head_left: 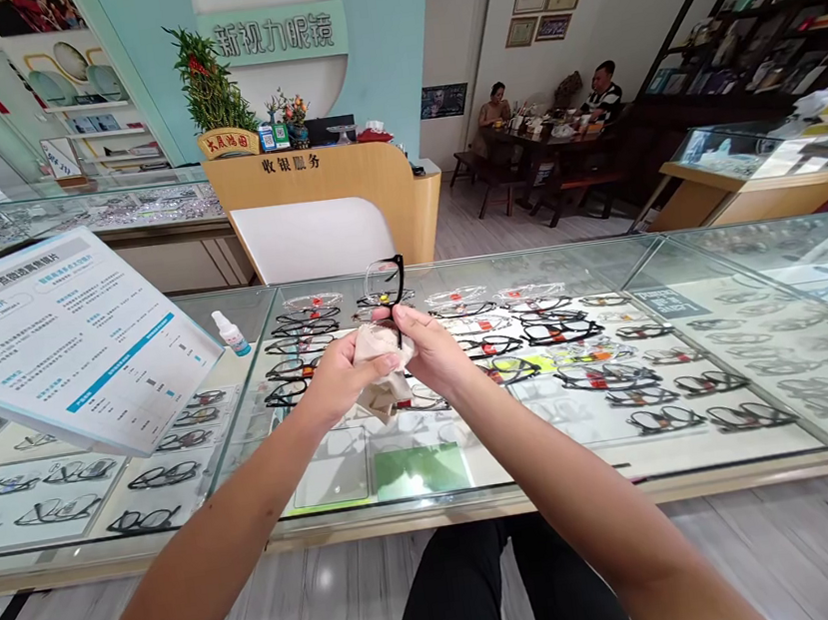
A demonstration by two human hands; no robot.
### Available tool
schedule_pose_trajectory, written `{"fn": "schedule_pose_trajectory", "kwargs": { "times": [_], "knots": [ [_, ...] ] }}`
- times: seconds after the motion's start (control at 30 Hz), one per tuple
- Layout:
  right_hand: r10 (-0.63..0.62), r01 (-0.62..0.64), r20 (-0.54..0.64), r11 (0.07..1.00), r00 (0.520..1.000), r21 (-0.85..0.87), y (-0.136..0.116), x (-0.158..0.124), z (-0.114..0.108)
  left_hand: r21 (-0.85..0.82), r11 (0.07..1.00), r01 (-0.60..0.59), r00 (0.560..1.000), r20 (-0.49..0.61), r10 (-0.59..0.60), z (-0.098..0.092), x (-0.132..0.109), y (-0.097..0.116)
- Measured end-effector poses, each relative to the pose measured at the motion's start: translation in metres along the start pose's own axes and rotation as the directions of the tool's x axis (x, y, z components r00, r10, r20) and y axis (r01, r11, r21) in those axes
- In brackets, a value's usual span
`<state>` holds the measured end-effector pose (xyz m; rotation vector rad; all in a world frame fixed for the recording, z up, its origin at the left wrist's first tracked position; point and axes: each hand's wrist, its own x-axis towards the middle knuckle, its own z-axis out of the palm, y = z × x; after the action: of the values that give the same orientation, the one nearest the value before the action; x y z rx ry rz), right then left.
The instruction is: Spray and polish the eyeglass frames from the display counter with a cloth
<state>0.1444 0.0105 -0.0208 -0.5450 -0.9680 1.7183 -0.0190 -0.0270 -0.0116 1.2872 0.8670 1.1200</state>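
Fingers of right hand [432,348] pinch black-framed glasses [386,281], long axis unclear; left hand [338,375] clasps cloth [372,346] at glasses' near side.

Looks forward and down from the wearer's head, in one wide view. Sits close above the dark trousers [453,597] at bottom centre, with left hand [340,371] and right hand [435,350] nearby at mid-frame. Faces across the glass display case [744,478], past the wooden counter [403,191] at upper centre, and far out to two seated people [606,97] at upper right.
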Motion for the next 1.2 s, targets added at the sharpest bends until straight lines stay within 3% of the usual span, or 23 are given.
{"fn": "schedule_pose_trajectory", "kwargs": {
  "times": [0.37,0.6,0.73,0.87,0.93,1.2],
  "knots": [
    [0.020,-0.021,0.028,1.000,0.999,0.015,0.006,-0.003,0.008,0.008,0.998,-0.065,0.987,-0.145,0.065,0.001,0.003,-0.011],
    [-0.092,0.099,0.063,0.987,0.994,-0.124,0.004,-0.008,0.011,0.047,0.981,-0.188,0.949,-0.248,0.193,-0.001,0.004,-0.016],
    [-0.051,0.058,0.065,0.992,0.997,-0.114,-0.003,-0.007,0.007,0.157,0.958,-0.238,0.956,-0.135,0.260,-0.007,0.005,-0.009],
    [0.001,0.002,0.047,0.998,0.999,-0.070,-0.007,-0.005,0.001,0.153,0.977,-0.147,0.988,0.071,0.137,-0.015,0.005,0.002],
    [0.002,0.000,0.041,0.998,0.999,-0.060,-0.007,-0.004,0.000,0.176,0.976,-0.127,0.990,0.084,0.114,-0.015,0.005,0.005],
    [-0.148,0.158,0.057,0.959,0.987,-0.237,0.003,-0.005,0.006,0.121,0.975,-0.184,0.966,-0.161,0.202,-0.004,0.005,-0.003]
  ]
}}
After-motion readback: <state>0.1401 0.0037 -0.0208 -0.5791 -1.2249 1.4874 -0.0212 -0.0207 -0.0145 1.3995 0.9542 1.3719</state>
